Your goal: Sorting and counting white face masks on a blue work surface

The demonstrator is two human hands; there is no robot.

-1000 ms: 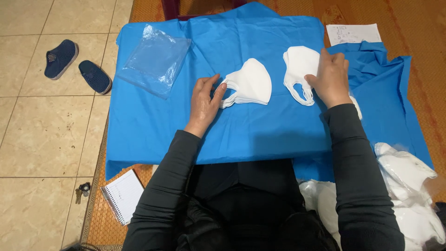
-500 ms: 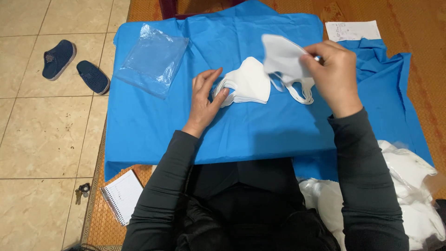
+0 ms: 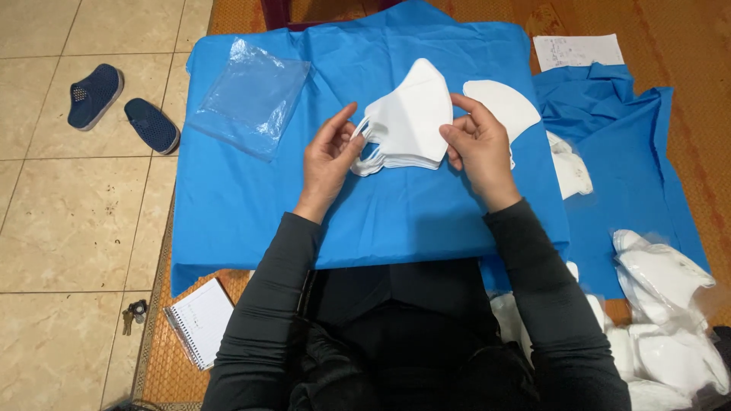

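Risk first: stack of white masks [image 3: 403, 125] pinched only at its two ends, so loose layers likely to fan out or slide off onto the blue cloth [image 3: 251, 198] if either grip slackens; ear loops at the left end bunched near the fingers, could snag or tangle. Single mask [image 3: 502, 103] lying flat just behind the right hand, partly hidden by it, easy to knock aside with a careless move. Left hand [image 3: 327, 156] palm turned inward, fingertips and thumb closed on the loop end of the stack, wrist low over the cloth. Right hand [image 3: 476, 148] mirrored on the other end, thumb on top, fingers curled under, grasping the stack edge. Both forearms in dark sleeves angled in from the body, elbows wide. Stack held slightly lifted and tilted, over the middle of the cloth, bottom layers possibly brushing it, hard to tell. Clear plastic bag [image 3: 251, 95] flat on the cloth to the left, well apart from the hands. More masks [image 3: 670, 304] piled low on the right, some in plastic. Notebook [image 3: 199, 321] and keys [image 3: 134, 313] near the left knee, dark shoes [image 3: 122, 106] on the tile floor, paper sheet [image 3: 577, 50] at top right.
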